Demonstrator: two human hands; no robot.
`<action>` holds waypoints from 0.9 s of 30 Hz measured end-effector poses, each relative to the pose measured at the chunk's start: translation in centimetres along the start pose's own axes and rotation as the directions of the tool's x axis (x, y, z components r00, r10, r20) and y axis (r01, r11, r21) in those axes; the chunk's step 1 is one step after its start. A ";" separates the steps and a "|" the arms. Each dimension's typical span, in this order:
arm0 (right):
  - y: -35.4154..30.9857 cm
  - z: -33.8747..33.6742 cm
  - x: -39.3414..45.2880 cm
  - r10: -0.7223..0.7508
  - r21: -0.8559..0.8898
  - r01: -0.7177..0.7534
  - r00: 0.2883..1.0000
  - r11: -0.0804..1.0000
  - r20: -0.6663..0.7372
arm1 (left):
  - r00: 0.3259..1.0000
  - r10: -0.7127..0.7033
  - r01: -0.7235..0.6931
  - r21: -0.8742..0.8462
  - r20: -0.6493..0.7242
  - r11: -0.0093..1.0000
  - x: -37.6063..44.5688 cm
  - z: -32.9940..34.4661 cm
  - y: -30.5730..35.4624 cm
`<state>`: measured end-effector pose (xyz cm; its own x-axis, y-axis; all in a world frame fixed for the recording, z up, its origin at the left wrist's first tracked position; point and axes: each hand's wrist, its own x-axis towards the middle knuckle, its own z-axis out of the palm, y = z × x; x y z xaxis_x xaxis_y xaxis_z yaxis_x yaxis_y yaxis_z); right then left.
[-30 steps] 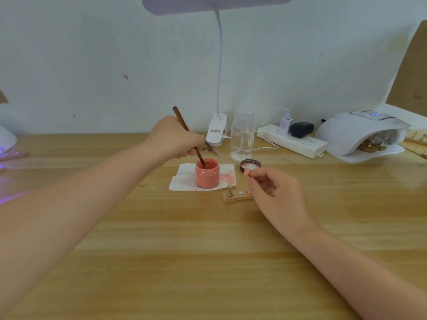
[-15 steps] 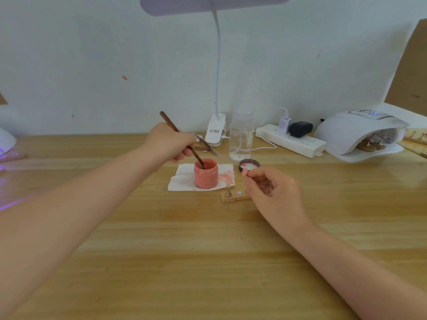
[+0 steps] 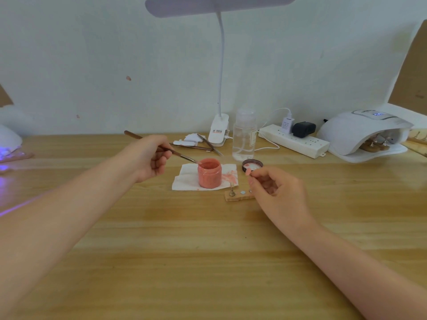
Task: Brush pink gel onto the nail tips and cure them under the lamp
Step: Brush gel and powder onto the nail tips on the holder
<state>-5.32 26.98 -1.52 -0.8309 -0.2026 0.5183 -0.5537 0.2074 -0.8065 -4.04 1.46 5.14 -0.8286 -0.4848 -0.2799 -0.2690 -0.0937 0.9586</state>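
Observation:
An open jar of pink gel (image 3: 209, 173) stands on a white tissue (image 3: 184, 179) at mid table. My left hand (image 3: 150, 158) grips a thin brown brush (image 3: 161, 147), and its tip touches the jar's left rim. To the right of the jar my right hand (image 3: 275, 189) pinches a small pink nail tip (image 3: 248, 172) on its stand. A small wooden holder (image 3: 238, 195) with one metal stand and round magnets lies below the jar. The white curing lamp (image 3: 362, 132) sits at the far right with more holders inside.
The jar's lid (image 3: 252, 164) lies just behind my right hand. A clear bottle (image 3: 243, 137), a clip desk lamp (image 3: 219, 130), tweezers (image 3: 191, 146) and a power strip (image 3: 295, 140) line the wall. A second lamp glows purple at the left edge (image 3: 7, 146).
My left hand drew back to the left and laid the brush flatter, lifting its tip out of the gel to the jar's rim. My right hand barely moved.

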 end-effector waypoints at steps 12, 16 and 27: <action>0.0 0.0 0.0 -0.004 -0.002 0.004 1.000 1.000 -0.002 | 1.000 -0.006 0.007 -0.100 0.010 0.995 -0.3 0.5 -0.1; 0.1 0.0 0.0 -0.006 -0.008 0.006 1.000 1.000 -0.002 | 0.999 -0.043 0.044 -0.086 0.013 0.995 -0.2 0.4 -0.7; 0.1 0.0 0.1 0.001 0.011 -0.001 1.000 1.000 -0.004 | 0.993 0.093 -0.098 -0.079 -0.074 0.992 -0.4 -0.2 0.2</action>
<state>-5.43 26.97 -1.56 -0.8317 -0.1984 0.5186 -0.5522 0.1971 -0.8101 -3.64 1.47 5.43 -0.8112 -0.5547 -0.1852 -0.1466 -0.1138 0.9826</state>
